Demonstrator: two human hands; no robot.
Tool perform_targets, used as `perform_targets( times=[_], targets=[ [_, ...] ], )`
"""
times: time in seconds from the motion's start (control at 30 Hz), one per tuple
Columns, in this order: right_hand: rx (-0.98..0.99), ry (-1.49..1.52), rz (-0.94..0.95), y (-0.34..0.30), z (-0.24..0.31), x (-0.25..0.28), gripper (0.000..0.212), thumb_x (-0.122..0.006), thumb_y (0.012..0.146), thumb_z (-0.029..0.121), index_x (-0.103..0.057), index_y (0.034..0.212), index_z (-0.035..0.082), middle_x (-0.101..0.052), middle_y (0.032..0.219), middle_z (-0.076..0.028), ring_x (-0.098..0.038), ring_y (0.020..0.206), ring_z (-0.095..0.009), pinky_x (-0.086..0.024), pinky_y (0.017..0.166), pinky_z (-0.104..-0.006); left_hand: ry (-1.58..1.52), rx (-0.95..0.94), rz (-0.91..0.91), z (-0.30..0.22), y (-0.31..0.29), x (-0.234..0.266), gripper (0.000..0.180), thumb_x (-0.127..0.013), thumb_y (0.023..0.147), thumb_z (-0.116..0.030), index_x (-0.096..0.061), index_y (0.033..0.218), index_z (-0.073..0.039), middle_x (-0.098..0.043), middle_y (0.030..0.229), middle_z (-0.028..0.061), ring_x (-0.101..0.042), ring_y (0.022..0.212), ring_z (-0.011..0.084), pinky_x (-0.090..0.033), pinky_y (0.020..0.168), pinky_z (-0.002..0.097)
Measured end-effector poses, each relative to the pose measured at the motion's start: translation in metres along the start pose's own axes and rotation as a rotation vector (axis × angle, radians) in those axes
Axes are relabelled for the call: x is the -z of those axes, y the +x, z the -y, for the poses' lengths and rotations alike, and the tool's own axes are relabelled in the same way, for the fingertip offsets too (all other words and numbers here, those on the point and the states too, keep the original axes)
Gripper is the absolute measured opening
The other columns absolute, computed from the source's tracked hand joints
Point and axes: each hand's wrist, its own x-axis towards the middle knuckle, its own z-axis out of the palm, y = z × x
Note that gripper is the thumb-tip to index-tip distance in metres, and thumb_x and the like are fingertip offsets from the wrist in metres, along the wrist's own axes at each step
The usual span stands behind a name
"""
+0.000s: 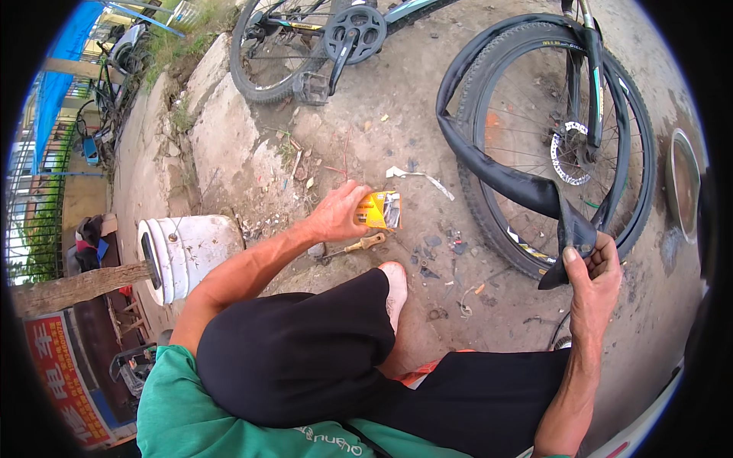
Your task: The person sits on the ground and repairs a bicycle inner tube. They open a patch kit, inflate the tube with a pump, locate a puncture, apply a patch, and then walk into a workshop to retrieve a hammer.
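Through the head view, I see the left hand with its fingers closed on the left side of a small yellow box; a wooden-handled tool is just beside it. To the right, the right hand pinches a flattened black inner tube between thumb and fingers. The tube loops over a bicycle wheel.

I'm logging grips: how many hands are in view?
2: the left hand holding the yellow box, and the right hand gripping the black inner tube.
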Motion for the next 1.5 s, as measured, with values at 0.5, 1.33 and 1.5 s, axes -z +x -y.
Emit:
perform_targets(
  times=[0.5,1.33,1.5],
  targets=[
    [-0.033,-0.065,0.005,0.016,-0.012,-0.038,0.034,-0.080,0.091,0.018,-0.064,0.113,-0.001,-0.052,0.084,0.006,-0.043,0.073,-0.003,-0.036,0.065,-0.0203,0.029,0.198,0.258,0.028,-0.005,-0.051,0.075,-0.082,0.075,-0.041,-0.058,0.132,0.001,-0.058,0.122,0.0222,-0.059,0.121,0.0417,-0.049,0.106,0.0473],
    [-0.074,0.049,0.082,0.012,-0.007,-0.044,0.045,-0.082,0.087,0.022,-0.056,0.118,0.001,-0.058,0.087,-0.001,-0.053,0.062,-0.006,-0.043,0.048,-0.0220,-0.264,0.541,-0.055,0.095,-0.005,-0.046,0.030,-0.060,0.092,-0.014,-0.076,0.116,-0.004,-0.076,0.097,0.0190,-0.075,0.088,0.0273,-0.057,0.082,0.0409],
    [-0.077,0.062,0.125,0.013,-0.006,-0.047,0.048,-0.083,0.087,0.025,-0.057,0.120,0.001,-0.062,0.091,-0.003,-0.058,0.069,-0.008,-0.048,0.053,-0.0227,-0.551,0.498,0.010,0.096,0.004,-0.053,0.035,-0.049,0.093,-0.003,-0.073,0.120,-0.002,-0.074,0.099,0.0100,-0.072,0.084,0.0166,-0.057,0.081,0.0346]
  ],
)
